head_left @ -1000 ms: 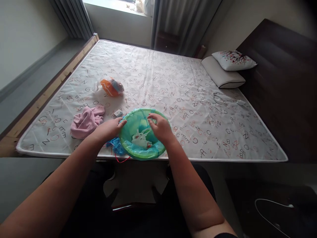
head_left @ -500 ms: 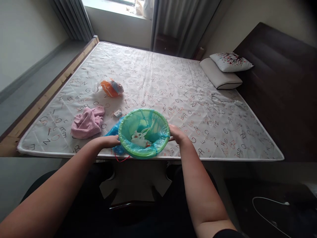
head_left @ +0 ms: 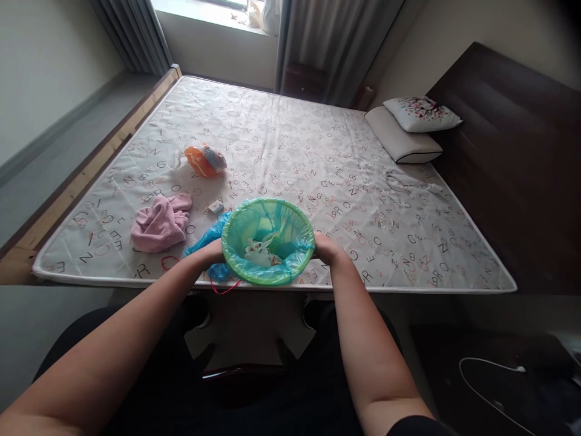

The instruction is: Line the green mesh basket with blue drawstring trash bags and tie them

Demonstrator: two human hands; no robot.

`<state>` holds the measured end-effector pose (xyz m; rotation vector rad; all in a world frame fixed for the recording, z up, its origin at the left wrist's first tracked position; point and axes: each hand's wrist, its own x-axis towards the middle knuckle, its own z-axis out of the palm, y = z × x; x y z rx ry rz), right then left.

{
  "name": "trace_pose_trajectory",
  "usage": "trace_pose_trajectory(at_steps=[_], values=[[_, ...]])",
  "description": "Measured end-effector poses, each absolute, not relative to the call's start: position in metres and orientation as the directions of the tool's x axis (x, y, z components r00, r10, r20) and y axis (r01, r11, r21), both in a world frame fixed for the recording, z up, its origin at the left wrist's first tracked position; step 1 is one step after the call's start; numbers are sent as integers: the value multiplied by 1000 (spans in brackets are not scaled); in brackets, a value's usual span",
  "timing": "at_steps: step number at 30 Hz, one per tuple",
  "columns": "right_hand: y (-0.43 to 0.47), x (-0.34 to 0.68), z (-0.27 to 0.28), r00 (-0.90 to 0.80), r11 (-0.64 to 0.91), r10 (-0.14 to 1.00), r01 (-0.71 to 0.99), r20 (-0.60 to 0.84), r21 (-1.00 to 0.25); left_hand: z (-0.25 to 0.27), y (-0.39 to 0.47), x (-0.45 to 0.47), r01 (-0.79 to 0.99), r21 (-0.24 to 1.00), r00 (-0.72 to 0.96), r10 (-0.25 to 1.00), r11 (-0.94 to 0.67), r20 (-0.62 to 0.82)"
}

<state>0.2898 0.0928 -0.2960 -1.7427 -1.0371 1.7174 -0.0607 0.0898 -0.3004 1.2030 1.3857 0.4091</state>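
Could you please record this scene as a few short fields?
Container: green bin with plastic liner
Inside: crumpled white item
Left grip: at bin's left side, partly hidden
Right grip: at bin's right side, partly hidden
Left of bin: blue plastic, pink cloth
Farther off: orange bag
Bed: letter-patterned mattress
Right end: stacked pillows

I have both arms reaching away from me and drawing in toward the middle. My left forearm (head_left: 140, 321) runs from the near left toward the far right, the wrist almost straight; the left hand (head_left: 213, 251) ends it, its fingers hidden from my view. On the right, my forearm (head_left: 363, 321) slants from near right to far left, a crease showing at the elbow. My right hand (head_left: 324, 248) turns inward, fingertips concealed. The hands sit well apart, roughly level.
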Motion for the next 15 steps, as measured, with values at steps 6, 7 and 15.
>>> trace_pose_trajectory(at_steps=[6,7,15], values=[[99,295,-292,27,-589,802,210,-597,-781,-301,110,-81,414,703,129,727,578,-674],[101,295,-292,69,-588,805,227,-589,-776,-299,118,-86,408,697,130,719,589,-683],[118,293,-292,329,-522,838,250,-436,-815,-323,207,-101,592,695,-237,913,407,-333]])
